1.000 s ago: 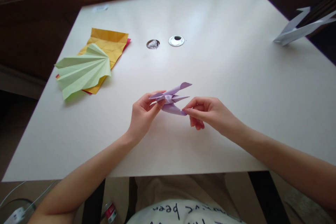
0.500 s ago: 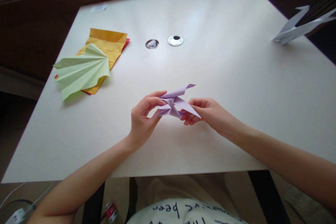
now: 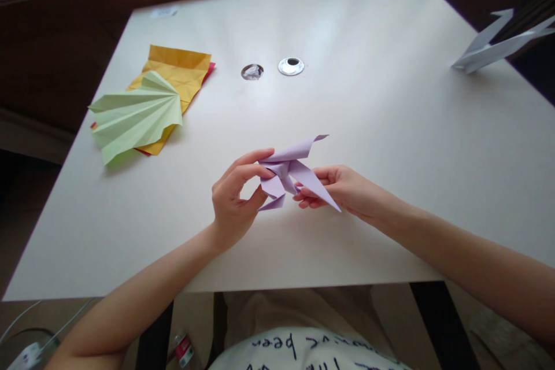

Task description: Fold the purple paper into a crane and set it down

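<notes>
Purple paper shape: a small folded purple paper shape (image 3: 291,170) with pointy flaps sticks out between the two hands. It is held up just above the white table (image 3: 368,127), near the edge closest to the person.
Left hand: the left hand (image 3: 234,199) pinches the left side of the purple paper shape with its thumb and first fingers. The other fingers curl in.
Right hand: the right hand (image 3: 344,189) holds the right side of the shape. Its fingers are under one long pointy flap and close on the paper there.
Green fan: a light green paper fan (image 3: 134,117) with many folds lies flat on the table, far off to the left of the left hand and farther from the person.
Yellow paper: a sheet of yellow paper (image 3: 182,72) lies under the fan, with a bit of red paper (image 3: 210,71) peeking out below it.
Round holes: two small round holes (image 3: 291,66) with shiny rims sit in the table, beyond both hands.
White paper shape: a big folded white paper shape (image 3: 489,46) sits at the table's edge, far to the right of the right hand.
</notes>
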The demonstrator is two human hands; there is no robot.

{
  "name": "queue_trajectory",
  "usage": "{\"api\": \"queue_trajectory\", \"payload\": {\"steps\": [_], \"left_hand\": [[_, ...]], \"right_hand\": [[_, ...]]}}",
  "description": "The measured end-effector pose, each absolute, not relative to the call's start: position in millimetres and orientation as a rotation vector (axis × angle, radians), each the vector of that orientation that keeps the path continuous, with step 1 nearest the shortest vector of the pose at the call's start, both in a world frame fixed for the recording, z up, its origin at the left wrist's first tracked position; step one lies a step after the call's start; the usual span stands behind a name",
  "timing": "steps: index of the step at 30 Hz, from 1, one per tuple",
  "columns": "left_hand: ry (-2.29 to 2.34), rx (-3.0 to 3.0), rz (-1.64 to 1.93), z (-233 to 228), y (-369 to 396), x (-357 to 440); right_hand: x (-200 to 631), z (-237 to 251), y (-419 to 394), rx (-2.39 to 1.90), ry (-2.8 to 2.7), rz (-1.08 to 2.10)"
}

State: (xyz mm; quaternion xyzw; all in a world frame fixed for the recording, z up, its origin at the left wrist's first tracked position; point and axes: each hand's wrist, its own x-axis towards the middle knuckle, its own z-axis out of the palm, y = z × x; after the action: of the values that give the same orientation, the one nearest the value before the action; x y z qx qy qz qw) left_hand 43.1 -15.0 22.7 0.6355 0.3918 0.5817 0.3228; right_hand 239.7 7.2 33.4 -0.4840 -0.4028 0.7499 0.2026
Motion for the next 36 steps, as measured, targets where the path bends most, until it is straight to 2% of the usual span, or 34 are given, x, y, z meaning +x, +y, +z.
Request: {"api": "queue_trajectory", "payload": {"steps": [4, 9, 17, 22, 25, 29, 36], "left_hand": [[1.05, 1.654, 1.517, 23, -15, 43], [1.021, 1.633, 1.529, 23, -15, 44], [1.008, 1.758, 1.576, 22, -16, 41], [1.0, 1.725, 1.571, 21, -15, 41], [1.022, 1.716, 1.573, 21, -15, 42], [1.025, 1.678, 1.578, 22, -15, 43], [1.128, 1.551, 1.532, 29, -13, 46]], "right_hand": [[239, 38, 6, -1.409, -1.172, 1.996], [236, 46, 1, -1.451, -1.374, 1.673], [240, 33, 6, -1.353, -1.241, 2.028], [241, 35, 6, -1.385, -1.209, 2.041], [238, 43, 3, -1.418, -1.267, 1.857], [235, 51, -4, -1.389, -1.45, 1.43], [235, 45, -16, -1.313, -1.772, 0.87]]}}
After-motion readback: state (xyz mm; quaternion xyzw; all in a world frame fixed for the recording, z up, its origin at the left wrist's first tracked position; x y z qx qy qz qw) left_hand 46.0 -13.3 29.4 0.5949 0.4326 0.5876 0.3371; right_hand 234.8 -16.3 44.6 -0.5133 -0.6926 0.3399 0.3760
